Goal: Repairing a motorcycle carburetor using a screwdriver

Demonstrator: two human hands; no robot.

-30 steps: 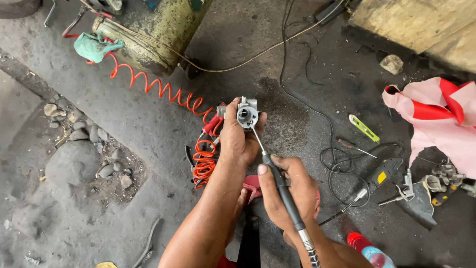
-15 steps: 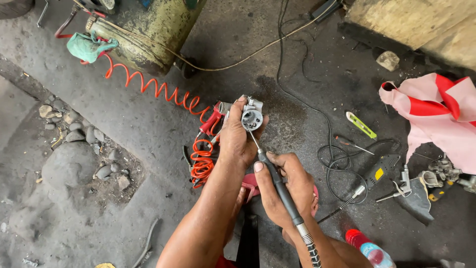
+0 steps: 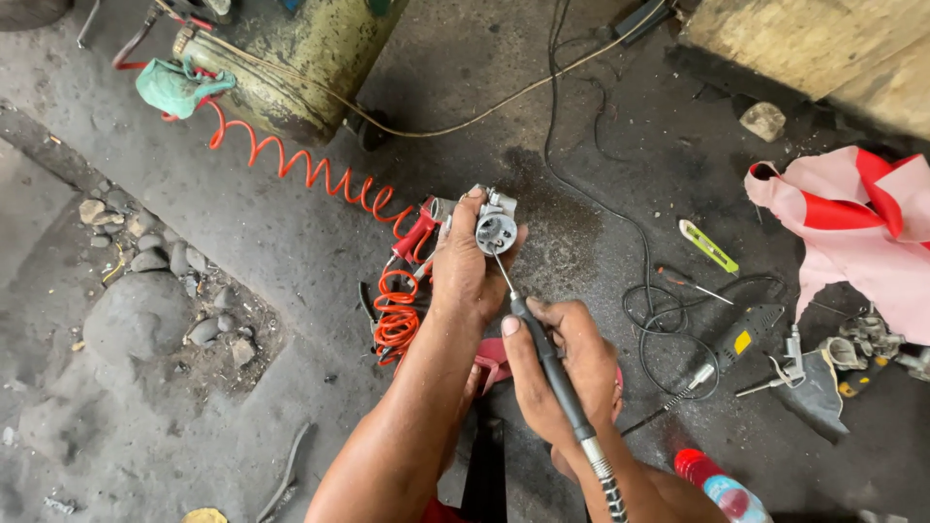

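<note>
Holding: my left hand [image 3: 468,266] is clenched around a small grey metal part [image 3: 495,229], its round bore turned up toward me, raised above the middle of the concrete floor [image 3: 242,242].
Tool: my right hand [image 3: 562,373] grips a slim black rotary handpiece [image 3: 554,373] like a pen, its flexible shaft running back past my wrist.
Long axis: the handpiece slants from lower right up to upper left, its thin bit meeting the bore's rim.
Direction: the part lies just ahead and left of my right hand, well apart from nothing but the bit's length.
Nearby: an orange coiled hose [image 3: 320,179] trails toward the floor's far-left corner.
</note>
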